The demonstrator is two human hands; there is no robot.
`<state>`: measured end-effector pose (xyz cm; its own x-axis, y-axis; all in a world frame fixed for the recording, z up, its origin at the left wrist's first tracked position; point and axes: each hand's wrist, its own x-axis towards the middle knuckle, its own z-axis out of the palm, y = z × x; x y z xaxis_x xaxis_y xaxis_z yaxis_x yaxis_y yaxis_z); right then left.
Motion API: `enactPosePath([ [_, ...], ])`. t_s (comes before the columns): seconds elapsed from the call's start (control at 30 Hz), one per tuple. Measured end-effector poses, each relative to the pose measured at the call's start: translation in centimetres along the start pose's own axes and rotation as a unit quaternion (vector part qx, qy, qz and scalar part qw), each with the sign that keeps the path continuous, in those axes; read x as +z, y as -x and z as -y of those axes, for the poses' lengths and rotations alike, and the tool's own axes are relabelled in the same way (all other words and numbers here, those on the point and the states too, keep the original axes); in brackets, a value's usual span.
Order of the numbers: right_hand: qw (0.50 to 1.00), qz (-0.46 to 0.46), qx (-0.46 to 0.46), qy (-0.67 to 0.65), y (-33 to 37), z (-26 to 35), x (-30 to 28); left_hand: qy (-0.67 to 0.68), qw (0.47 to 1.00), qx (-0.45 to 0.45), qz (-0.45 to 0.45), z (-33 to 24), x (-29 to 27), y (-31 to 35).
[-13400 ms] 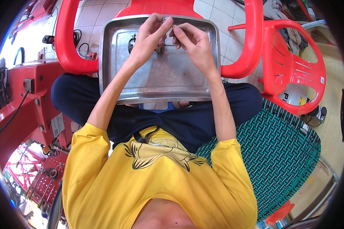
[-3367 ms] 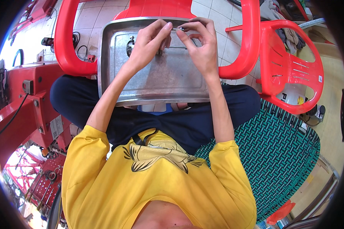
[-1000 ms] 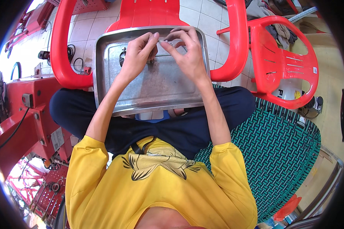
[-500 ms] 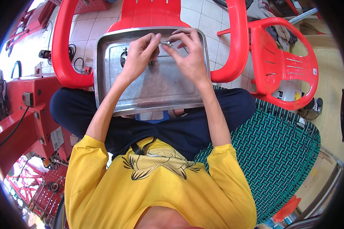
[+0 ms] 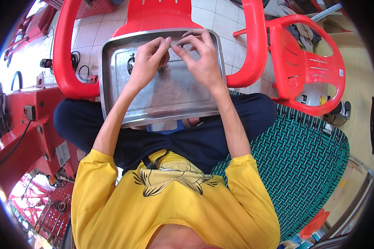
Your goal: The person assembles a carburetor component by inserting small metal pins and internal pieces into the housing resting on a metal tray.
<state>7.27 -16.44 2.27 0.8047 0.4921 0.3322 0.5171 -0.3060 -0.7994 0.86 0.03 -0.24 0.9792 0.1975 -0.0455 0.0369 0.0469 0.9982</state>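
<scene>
Over the far half of a metal tray [image 5: 174, 101], my two hands meet with fingertips nearly touching. My left hand [image 5: 150, 58] is closed in a pinch of thumb and forefinger. Opposite it, my right hand [image 5: 201, 56] has thumb and forefinger closed around the same small silvery metal piece [image 5: 175, 45], its other fingers curled. Fingertips cover most of that piece, so its exact kind is unclear. A dark round metal part [image 5: 131, 63] lies in the tray left of my left hand. Behind the hands a thin metal rod [image 5: 177, 60] rests on the tray.
The tray lies across my crossed legs and against a red plastic chair [image 5: 160, 16]. Another red chair [image 5: 309, 68] stands at the right, beside a green-and-black woven seat [image 5: 291, 166]. Red metal machinery [image 5: 29, 120] fills the left. Cables [image 5: 76, 59] lie on the tiled floor.
Both hands stay together over the tray. The metal piece, seen earlier as a short rod with a wider end, is now mostly covered by the fingers. The view has shifted slightly.
</scene>
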Motion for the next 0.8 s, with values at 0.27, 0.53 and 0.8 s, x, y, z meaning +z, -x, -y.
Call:
enactPosePath([
  [0.27,0.984,-0.069,-0.099,0.131,-0.1,0.0,-0.8,0.075,0.988,-0.121,0.063,0.0,-0.9,-0.4],
  [0.53,0.993,-0.088,-0.045,0.071,0.0,-0.2,-1.4,0.068,0.996,-0.006,0.055,-1.5,0.8,0.7],
  [0.8,0.984,-0.091,-0.104,0.114,0.1,0.0,-1.1,0.042,0.997,-0.016,0.065,-0.7,-0.1,0.2],
])
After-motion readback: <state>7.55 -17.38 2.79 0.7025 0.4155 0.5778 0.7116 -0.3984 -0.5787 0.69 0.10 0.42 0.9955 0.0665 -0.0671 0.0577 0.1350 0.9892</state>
